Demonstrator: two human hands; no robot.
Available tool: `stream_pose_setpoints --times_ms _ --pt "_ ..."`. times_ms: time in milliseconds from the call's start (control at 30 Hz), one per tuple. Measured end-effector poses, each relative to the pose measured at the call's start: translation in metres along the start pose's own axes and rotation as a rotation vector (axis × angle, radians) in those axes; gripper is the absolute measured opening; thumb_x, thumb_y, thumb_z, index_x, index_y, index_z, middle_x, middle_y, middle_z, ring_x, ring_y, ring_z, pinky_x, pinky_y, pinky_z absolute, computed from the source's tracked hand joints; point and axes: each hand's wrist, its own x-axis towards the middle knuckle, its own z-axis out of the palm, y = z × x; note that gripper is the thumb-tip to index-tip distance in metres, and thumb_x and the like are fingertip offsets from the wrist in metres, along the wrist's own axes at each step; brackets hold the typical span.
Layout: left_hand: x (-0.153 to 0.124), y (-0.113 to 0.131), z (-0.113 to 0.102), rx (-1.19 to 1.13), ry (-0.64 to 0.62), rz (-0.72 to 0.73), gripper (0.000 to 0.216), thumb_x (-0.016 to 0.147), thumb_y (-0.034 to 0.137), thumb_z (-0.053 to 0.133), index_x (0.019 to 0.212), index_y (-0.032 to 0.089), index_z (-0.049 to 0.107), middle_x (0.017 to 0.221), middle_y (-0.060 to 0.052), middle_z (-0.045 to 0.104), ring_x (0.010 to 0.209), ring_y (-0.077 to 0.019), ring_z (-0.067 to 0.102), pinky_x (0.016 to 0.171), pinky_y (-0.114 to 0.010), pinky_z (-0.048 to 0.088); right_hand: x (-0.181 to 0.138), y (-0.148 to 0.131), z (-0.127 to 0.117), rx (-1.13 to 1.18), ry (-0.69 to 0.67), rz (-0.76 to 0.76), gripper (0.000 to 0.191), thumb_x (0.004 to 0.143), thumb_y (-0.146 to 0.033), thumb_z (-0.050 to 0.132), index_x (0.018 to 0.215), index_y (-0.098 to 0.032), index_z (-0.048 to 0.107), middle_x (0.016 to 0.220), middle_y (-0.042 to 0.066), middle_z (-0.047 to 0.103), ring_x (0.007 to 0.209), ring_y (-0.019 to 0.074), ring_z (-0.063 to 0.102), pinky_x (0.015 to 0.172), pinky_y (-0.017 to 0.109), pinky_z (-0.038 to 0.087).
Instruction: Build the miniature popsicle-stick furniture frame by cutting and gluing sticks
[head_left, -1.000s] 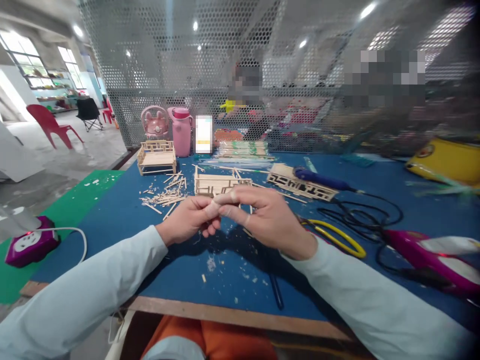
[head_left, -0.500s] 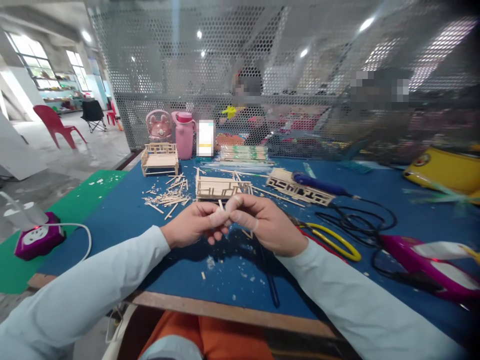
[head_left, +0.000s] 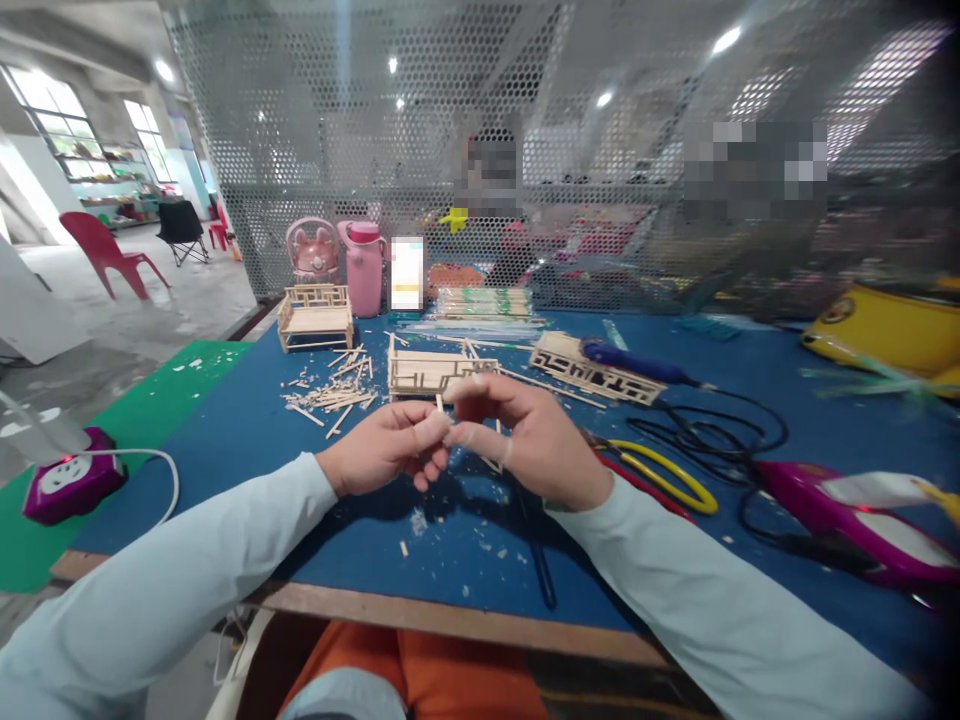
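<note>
Stick (head_left: 440, 402): short, pale, apparently wood, raised above the table (head_left: 352, 560) with one end showing past my left thumb. My left hand (head_left: 386, 445) has it pinched between thumb and fingertip. My right hand (head_left: 540, 445) sits opposite, thumb and forefinger parted, their tips just beside the stick; the fingers hide so much there that I cannot be sure whether one touches it.

Handling, my estimate: next to no weight, so the grip needs placing more than force. Dry surface, little tendency to slip, though so narrow that it could roll or twist between the pads. Stiff along its length, probably brittle across it: a firm squeeze on the sides should do no harm, a sideways bend could snap it. Best hold: opposite sides, low down, leaving the upper end free.

Surroundings: the frame (head_left: 424, 362) stands just beyond my hands. Its thin bars look like similar wood, and I rate them easy to crack under a stray knuckle. Scraps (head_left: 341, 395) lie to its left; the pliers (head_left: 671, 467) rest to the right of my right hand.
</note>
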Motion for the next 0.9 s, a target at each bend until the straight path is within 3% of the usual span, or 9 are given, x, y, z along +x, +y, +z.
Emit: stream_pose_setpoints --times_ms 100,233,367,467,533,600,733,900 --pt "-0.0002 -0.0019 0.0008 0.095 0.031 -0.006 0.050 0.063 0.058 0.071 0.073 0.013 0.053 0.057 0.004 0.056 0.044 -0.0042 0.052 0.042 -0.015 0.045 -0.0018 -0.0013 0.0058 -0.121 -0.025 -0.055 0.013 0.080 -0.025 0.062 0.089 -0.019 0.069 0.078 0.001 0.061 0.068 0.0120 0.055 0.065 0.026 0.045" --pt "0.0000 -0.0004 0.0007 0.119 0.055 0.014 0.051 0.062 0.060 0.070 0.074 0.013 0.052 0.061 0.004 0.056 0.047 -0.0045 0.053 0.041 -0.015 0.044 -0.0011 0.0015 0.0063 -0.181 0.010 -0.129 0.011 0.080 -0.024 0.061 0.083 -0.020 0.071 0.083 0.002 0.061 0.076 0.0130 0.057 0.068 0.026 0.046" --pt "0.0015 0.0021 0.0024 0.168 0.102 0.050 0.057 0.062 0.068 0.064 0.070 0.013 0.049 0.058 0.004 0.055 0.044 -0.0045 0.052 0.040 -0.016 0.043 0.0009 0.0029 0.0071 -0.184 -0.017 -0.127 0.014 0.081 -0.021 0.060 0.071 -0.020 0.070 0.079 0.001 0.061 0.073 0.0120 0.056 0.069 0.026 0.046" --pt "0.0015 0.0028 0.0042 0.245 0.142 0.074 0.060 0.062 0.073 0.058 0.067 0.014 0.049 0.052 0.004 0.053 0.039 -0.0050 0.049 0.039 -0.017 0.041 0.0003 0.0015 0.0099 -0.145 -0.027 -0.104 0.011 0.080 -0.021 0.060 0.074 -0.020 0.069 0.078 0.002 0.061 0.071 0.0120 0.055 0.068 0.026 0.046" --pt "0.0005 0.0028 0.0054 0.318 0.173 0.123 0.061 0.064 0.074 0.055 0.065 0.014 0.049 0.049 0.004 0.051 0.038 -0.0056 0.048 0.039 -0.018 0.039 -0.0009 0.0007 0.0113 -0.060 -0.014 -0.053 0.010 0.078 -0.022 0.063 0.086 -0.019 0.068 0.078 0.001 0.061 0.069 0.0118 0.054 0.066 0.026 0.046" --pt "-0.0012 0.0024 0.0066 0.400 0.201 0.193 0.060 0.068 0.073 0.052 0.061 0.014 0.050 0.048 0.003 0.051 0.038 -0.0063 0.047 0.039 -0.019 0.038 -0.0020 0.0004 0.0113 0.055 -0.005 -0.015 0.021 0.075 -0.024 0.067 0.094 -0.019 0.065 0.079 0.001 0.060 0.067 0.0113 0.054 0.064 0.026 0.047" --pt "-0.0040 0.0014 0.0088 0.557 0.234 0.370 0.058 0.074 0.068 0.050 0.053 0.014 0.052 0.048 0.001 0.051 0.041 -0.0069 0.045 0.042 -0.019 0.036 -0.0025 -0.0001 0.0087 0.161 -0.037 -0.115 0.015 0.071 -0.029 0.073 0.081 -0.019 0.067 0.077 0.000 0.058 0.068 0.0111 0.053 0.065 0.027 0.046" --pt "-0.0050 0.0017 0.0081 0.713 0.282 0.546 0.058 0.078 0.065 0.049 0.048 0.015 0.054 0.044 0.001 0.051 0.042 -0.0075 0.044 0.044 -0.020 0.035 -0.0024 -0.0055 0.0061 0.098 0.005 -0.207 0.005 0.076 -0.025 0.070 0.073 -0.021 0.070 0.076 0.000 0.061 0.070 0.0116 0.057 0.067 0.027 0.046"
